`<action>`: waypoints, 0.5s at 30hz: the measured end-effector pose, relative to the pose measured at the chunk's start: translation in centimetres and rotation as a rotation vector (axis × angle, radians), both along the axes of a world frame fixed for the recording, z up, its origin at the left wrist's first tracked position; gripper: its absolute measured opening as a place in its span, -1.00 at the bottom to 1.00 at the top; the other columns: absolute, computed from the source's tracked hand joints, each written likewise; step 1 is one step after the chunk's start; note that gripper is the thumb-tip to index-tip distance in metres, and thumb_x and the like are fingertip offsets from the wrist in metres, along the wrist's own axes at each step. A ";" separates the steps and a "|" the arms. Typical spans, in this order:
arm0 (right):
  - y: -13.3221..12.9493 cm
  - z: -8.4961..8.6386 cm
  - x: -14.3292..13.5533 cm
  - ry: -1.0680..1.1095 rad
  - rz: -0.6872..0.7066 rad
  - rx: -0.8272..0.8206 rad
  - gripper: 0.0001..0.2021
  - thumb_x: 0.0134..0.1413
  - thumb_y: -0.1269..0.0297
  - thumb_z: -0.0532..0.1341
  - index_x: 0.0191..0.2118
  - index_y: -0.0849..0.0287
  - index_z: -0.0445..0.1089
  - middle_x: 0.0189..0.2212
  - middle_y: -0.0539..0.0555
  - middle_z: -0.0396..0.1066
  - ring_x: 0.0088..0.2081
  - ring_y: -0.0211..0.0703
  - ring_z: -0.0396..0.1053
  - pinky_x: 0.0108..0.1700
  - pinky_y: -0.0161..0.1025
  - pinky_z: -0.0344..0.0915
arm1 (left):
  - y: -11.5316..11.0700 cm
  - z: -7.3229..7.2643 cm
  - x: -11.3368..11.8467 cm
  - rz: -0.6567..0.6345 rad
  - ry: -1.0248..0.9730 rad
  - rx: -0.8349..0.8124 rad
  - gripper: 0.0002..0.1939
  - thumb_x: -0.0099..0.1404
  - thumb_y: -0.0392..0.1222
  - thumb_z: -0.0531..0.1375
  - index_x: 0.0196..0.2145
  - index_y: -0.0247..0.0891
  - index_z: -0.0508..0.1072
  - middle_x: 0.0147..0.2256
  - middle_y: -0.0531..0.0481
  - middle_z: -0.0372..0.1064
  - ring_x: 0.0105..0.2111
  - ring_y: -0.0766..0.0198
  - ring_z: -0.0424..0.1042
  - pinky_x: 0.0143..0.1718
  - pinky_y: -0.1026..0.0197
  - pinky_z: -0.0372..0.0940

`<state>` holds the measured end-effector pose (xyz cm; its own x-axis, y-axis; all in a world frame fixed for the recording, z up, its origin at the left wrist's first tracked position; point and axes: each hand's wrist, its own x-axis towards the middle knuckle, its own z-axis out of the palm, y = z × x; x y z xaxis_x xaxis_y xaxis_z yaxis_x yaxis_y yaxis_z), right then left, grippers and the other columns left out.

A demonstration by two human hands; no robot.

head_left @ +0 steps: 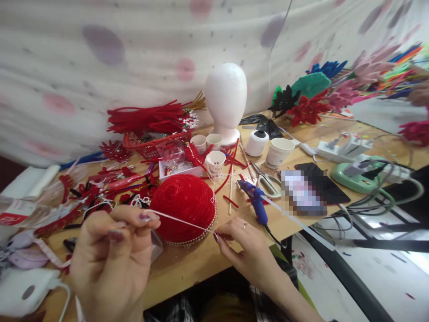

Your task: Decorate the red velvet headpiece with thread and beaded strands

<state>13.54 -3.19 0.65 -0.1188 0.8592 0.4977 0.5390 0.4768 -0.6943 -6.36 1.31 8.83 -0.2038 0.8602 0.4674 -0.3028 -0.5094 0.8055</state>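
Note:
A thin white thread [182,220] is stretched between my two hands. My left hand [114,255], raised at the lower left, pinches one end between thumb and finger. Lower and to the right, my right hand [246,248] pinches the thread near the table's front edge. Behind the thread sits a red dome-shaped cap [182,205] with a row of white beads [197,239] along its lower rim. A loop of the thread appears to run up past the cap towards a paper cup [215,163]. A blue glue gun [254,201] lies right of my right hand.
A white foam head [226,96] stands at the back, beside a thread spool [257,143] and more paper cups [279,152]. Scissors [268,181], a phone [303,192] and power strips [355,176] lie to the right. A red basket [154,145] of red stems and tangled trimmings fills the left.

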 end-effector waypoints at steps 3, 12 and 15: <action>-0.2 -0.4 0.0 -0.025 -0.041 0.001 -0.85 0.25 0.49 0.10 -0.26 0.20 0.40 -0.44 0.03 0.35 -0.38 -0.18 0.35 -0.34 -0.29 0.25 | 0.2 0.7 0.0 0.035 -0.007 0.066 -0.89 0.32 -0.35 0.28 -0.35 -0.18 0.50 -0.33 0.11 0.53 -0.32 0.38 0.51 -0.16 0.34 0.47; -1.4 -0.3 1.2 -0.110 -0.169 -0.165 -0.80 0.38 0.39 0.05 -0.05 0.25 0.41 -0.43 0.05 0.47 -0.45 -0.16 0.44 -0.39 -0.29 0.30 | -1.6 -2.7 0.5 -0.055 0.100 -0.333 -0.79 0.18 -0.15 0.42 -0.44 -0.24 0.47 -0.35 0.07 0.55 -0.37 0.35 0.55 -0.24 0.37 0.48; -3.6 1.1 2.9 -0.102 -0.005 -0.361 -0.75 0.40 0.31 0.05 -0.25 0.18 0.45 -0.53 -0.01 0.43 -0.52 -0.20 0.40 -0.45 -0.33 0.29 | -2.9 -4.6 0.4 -0.102 0.166 -0.446 -0.78 0.18 -0.13 0.41 -0.45 -0.25 0.47 -0.35 0.04 0.51 -0.37 0.33 0.53 -0.25 0.35 0.48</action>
